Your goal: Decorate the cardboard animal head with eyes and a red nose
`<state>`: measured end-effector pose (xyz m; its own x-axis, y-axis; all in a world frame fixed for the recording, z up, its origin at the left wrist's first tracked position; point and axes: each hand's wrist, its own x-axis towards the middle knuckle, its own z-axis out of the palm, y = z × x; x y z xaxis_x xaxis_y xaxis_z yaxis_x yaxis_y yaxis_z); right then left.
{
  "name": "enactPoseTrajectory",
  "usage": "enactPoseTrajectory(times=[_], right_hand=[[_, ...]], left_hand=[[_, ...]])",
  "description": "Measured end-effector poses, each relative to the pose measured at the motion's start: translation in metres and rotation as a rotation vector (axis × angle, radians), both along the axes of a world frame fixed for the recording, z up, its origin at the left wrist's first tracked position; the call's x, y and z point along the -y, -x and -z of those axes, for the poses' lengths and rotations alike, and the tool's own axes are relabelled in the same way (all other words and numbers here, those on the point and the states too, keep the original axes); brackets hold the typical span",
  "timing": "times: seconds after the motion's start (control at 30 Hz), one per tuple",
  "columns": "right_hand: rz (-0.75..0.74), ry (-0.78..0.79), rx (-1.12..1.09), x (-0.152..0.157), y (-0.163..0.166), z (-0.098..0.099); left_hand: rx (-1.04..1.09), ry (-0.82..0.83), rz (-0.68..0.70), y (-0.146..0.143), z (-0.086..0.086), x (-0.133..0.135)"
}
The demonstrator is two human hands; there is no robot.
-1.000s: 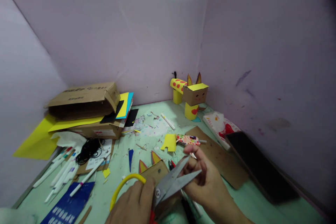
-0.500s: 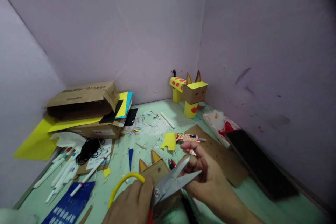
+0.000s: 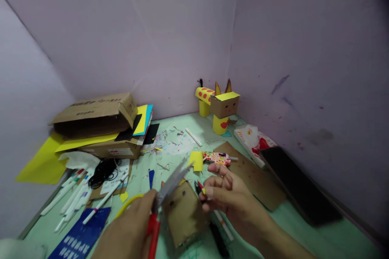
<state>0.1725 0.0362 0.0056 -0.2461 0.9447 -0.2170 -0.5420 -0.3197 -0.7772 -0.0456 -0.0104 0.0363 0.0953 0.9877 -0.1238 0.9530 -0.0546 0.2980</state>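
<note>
Obstacle between hands [image 3: 130, 224] [image 3: 229, 194]: cardboard box [image 3: 185, 218]

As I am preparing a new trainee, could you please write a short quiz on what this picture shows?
1. Which hand holds the scissors?
2. True or false: the right hand has a small yellow scrap at its fingertips.
3. What colour is the heart on the toy animal: (a) blue, (b) red or (c) green?

Key: 1. The left hand. 2. True. 3. (b).

The left hand [image 3: 130, 222] is bare; so are right hand [image 3: 227, 192] and forearm [image 3: 273, 232].
</note>
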Motion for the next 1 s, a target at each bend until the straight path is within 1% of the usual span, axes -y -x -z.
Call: enactPoseTrajectory(times=[0.03,0.1,0.17,0.23,0.33,0.43,0.57,0.67,0.73,0.77,0.8,0.83,0.87,0.9,0.93,1.0], right_hand=[[0.016,0.036,0.003,0.0,0.0,0.0],[0.043,0.092,0.015,-0.001,0.001,0.0],[0.049,0.129,0.024,-0.001,0.002,0.002],[0.038,0.15,0.032,0.0,0.002,0.004],[0.009,0.142,0.041,0.002,0.003,0.007],[-0.043,0.101,0.049,0.003,0.003,0.009],[-0.08,0.096,0.081,0.005,0.004,0.009],[-0.111,0.091,0.096,0.008,0.008,0.009],[-0.135,0.079,0.117,0.01,0.01,0.01],[-0.144,0.07,0.125,0.011,0.011,0.011],[-0.153,0.06,0.128,0.012,0.013,0.013],[-0.156,0.048,0.128,0.013,0.014,0.015],[-0.162,0.04,0.126,0.014,0.015,0.016],[-0.171,0.034,0.126,0.014,0.017,0.018],[-0.183,0.033,0.128,0.015,0.018,0.018],[-0.208,0.037,0.139,0.016,0.019,0.018]], left_hand=[[-0.033,0.015,-0.06,0.007,0.001,-0.003],[-0.091,0.113,-0.169,0.021,0.005,-0.007],[-0.13,0.175,-0.257,0.032,0.01,-0.01],[-0.16,0.218,-0.302,0.039,0.017,-0.012],[-0.229,0.264,-0.321,0.042,0.026,-0.013],[-0.297,0.25,-0.328,0.042,0.032,-0.017],[-0.298,0.235,-0.327,0.047,0.035,-0.02],[-0.269,0.18,-0.372,0.046,0.029,-0.017],[-0.23,0.085,-0.408,0.034,0.021,-0.012],[-0.181,0.025,-0.405,0.025,0.018,-0.008],[-0.115,-0.01,-0.363,0.013,0.014,-0.004],[-0.005,-0.029,-0.284,0.0,0.012,0.0],[0.238,-0.045,-0.214,-0.014,0.01,0.003],[0.437,-0.008,-0.185,-0.026,0.009,0.006],[0.567,-0.005,-0.196,-0.037,0.009,0.009],[0.683,-0.014,-0.205,-0.053,0.01,0.012]])
